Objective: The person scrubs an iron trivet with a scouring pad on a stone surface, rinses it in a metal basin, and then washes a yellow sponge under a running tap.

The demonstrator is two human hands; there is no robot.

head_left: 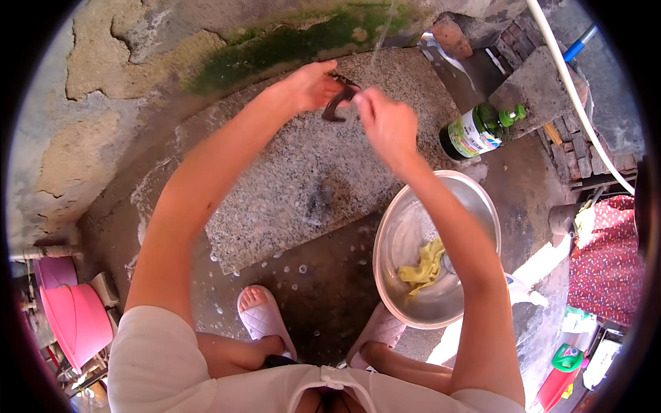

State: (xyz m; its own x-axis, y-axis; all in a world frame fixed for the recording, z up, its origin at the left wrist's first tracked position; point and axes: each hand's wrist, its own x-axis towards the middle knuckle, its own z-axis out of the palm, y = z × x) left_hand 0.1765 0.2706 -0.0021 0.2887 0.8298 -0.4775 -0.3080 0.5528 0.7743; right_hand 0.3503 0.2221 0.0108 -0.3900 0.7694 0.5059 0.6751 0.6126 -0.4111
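Note:
Both of my hands are held out over a speckled granite slab (pixel 275 193), close to the mossy wall. Between them is a dark brown, curved, hook-shaped thing (pixel 334 110); its exact kind is unclear. My left hand (pixel 313 86) has its fingers curled around the far end of it, partly out of sight. My right hand (pixel 389 124) is closed in a pinch at its right side, thumb and forefinger pressed together. A thin stream of water (pixel 380 41) falls just behind my hands. Below my right forearm stands a metal basin (pixel 383 275) with a wet yellow cloth (pixel 425 265) in it.
A green bottle (pixel 475 131) with a pump top stands at the slab's right edge. A white hose (pixel 564 76) hangs at the upper right, above stacked bricks (pixel 571 148). Pink buckets (pixel 76 320) are at the far left. My slippered feet (pixel 265 313) rest on wet ground.

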